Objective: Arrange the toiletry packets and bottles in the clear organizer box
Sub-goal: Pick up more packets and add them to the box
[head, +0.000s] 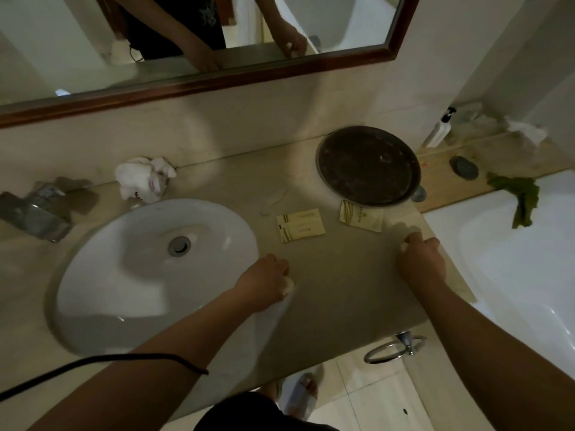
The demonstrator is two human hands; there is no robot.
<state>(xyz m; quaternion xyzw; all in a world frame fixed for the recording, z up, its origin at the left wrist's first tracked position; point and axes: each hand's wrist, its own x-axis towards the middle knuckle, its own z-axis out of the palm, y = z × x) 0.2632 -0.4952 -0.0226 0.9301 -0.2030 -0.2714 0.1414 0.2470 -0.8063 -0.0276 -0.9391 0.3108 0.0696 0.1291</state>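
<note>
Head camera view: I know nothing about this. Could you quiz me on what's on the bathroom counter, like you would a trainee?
1. True or false: the packets lie on the counter, outside the round dark tray.
2. Where does the pump bottle stand? A inside the tray; B at the back, right of the tray; C in front of the packets.
3. Fill in: the crumpled white cloth lies just behind the ____.

Key: 1 true; 2 B; 3 sink.
</note>
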